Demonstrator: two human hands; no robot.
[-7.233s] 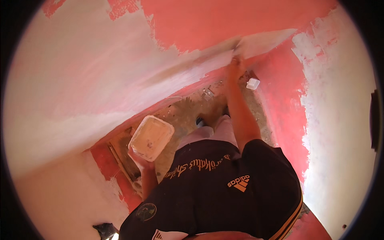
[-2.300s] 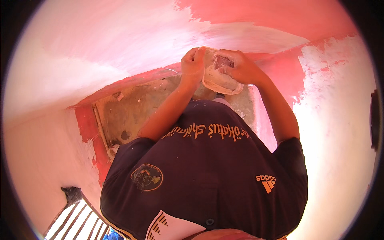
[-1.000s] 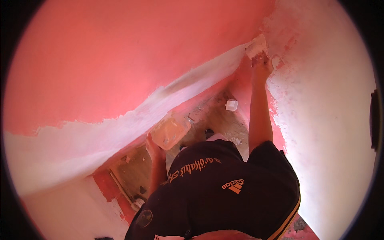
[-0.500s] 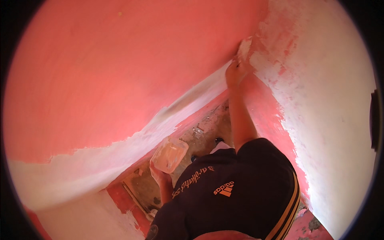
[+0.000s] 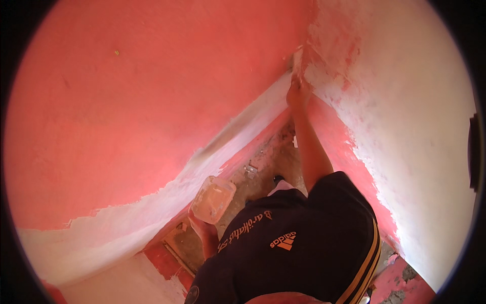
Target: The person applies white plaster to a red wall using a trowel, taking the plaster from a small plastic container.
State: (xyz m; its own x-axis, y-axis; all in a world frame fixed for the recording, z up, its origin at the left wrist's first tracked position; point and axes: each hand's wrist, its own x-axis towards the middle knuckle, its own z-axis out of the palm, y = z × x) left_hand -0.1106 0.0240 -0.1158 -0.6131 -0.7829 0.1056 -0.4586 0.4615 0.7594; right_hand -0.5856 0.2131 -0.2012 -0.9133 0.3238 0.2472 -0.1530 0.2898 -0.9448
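My left hand (image 5: 201, 223) is wrapped round the near side of a clear plastic tub (image 5: 215, 200), holding it tilted low by the left wall. Pale pinkish smears coat the tub's walls; how much it contains I cannot tell. My right hand (image 5: 297, 93) reaches up and forward into the corner where two walls meet. Its fingers are closed, but what they grip is too dim and small to name. Beside the fingers, the red left wall (image 5: 152, 111) gives way to a whitish band. The right wall (image 5: 405, 101) is mostly whitish, with patchy red near the corner.
Below my arms lies a narrow, stained floor (image 5: 276, 157) with a small metal-looking piece (image 5: 250, 169) on it. A long thin stick (image 5: 178, 257) lies along the wall base at lower left. Peeling red and grey patches (image 5: 397, 283) show at lower right.
The view has shifted a little, so the corner sits further left in it. My right hand now appears closer to the corner line. My left hand keeps its hold on the tub.
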